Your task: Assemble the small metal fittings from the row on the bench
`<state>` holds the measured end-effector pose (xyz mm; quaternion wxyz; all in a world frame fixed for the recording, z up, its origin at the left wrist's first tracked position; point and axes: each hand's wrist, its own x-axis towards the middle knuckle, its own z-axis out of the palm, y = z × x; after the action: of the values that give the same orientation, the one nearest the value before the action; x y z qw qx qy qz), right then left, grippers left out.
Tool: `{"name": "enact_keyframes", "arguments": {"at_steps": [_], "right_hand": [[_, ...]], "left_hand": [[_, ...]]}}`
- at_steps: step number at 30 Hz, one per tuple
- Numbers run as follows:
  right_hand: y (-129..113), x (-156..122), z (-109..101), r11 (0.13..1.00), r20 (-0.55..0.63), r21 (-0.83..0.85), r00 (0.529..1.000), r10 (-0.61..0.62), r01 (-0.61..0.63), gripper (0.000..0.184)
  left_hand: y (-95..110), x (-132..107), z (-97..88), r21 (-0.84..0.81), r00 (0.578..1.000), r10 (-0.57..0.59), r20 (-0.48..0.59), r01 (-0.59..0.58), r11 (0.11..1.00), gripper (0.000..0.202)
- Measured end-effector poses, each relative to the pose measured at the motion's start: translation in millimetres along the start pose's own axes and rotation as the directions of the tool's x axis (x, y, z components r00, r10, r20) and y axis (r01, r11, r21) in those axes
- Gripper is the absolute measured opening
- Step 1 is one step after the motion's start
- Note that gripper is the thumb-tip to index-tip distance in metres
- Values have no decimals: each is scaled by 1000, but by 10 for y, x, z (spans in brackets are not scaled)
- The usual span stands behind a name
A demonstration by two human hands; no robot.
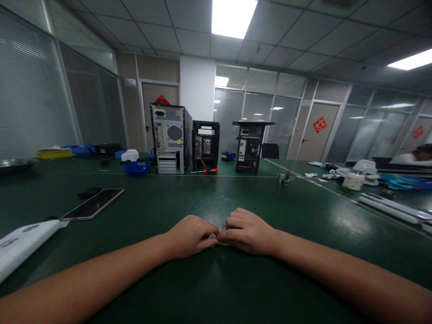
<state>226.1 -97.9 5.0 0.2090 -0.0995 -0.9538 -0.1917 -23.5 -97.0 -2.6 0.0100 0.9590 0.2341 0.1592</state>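
Note:
My left hand (189, 236) and my right hand (248, 231) rest side by side on the green table (216, 283), fingertips meeting in the middle. Both have their fingers curled and pinched together around a small pale thing between them that I cannot make out. Both forearms lie flat on the mat, reaching in from the lower corners.
A phone (92, 204) and a white device (20, 243) lie at the left. Three computer cases (170, 138) (205, 145) (249, 147) stand at the far side with a red screwdriver (208, 171) and a blue tray (137, 168). Clutter and a person (416, 155) are at the right.

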Motion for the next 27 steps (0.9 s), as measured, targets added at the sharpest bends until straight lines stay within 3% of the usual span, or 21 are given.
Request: {"name": "enact_keyframes", "arguments": {"at_steps": [6,9,11,14,17,20,23,27], "right_hand": [[13,-30,15,998,-6,49,999,42,-42,15],[77,-52,0,979,14,136,989,151,-151,14],[187,-94,-14,940,32,200,960,277,-278,13],[463,-256,-37,847,41,233,875,483,-478,14],[811,-554,-57,723,36,248,751,659,-645,17],[1148,-925,-39,565,10,264,588,809,-782,20],[1424,-1276,32,361,-25,317,373,928,-877,23],[1676,-1590,153,73,23,439,92,995,-895,26]], "left_hand": [[-8,-10,12,-30,1000,-7,14,8,1000,26],[-11,-15,8,-34,1000,-7,11,7,999,26],[-16,-20,-8,-43,1000,-6,19,7,999,25],[-16,-32,-43,-40,1000,-6,31,8,999,25],[-9,-63,-73,-30,999,-6,38,8,1000,26],[-25,-131,-90,-22,999,-7,39,8,1000,26],[-74,-219,-96,-25,999,-4,41,5,1000,26],[-137,-289,-89,-24,999,-1,40,2,1000,27]]}}
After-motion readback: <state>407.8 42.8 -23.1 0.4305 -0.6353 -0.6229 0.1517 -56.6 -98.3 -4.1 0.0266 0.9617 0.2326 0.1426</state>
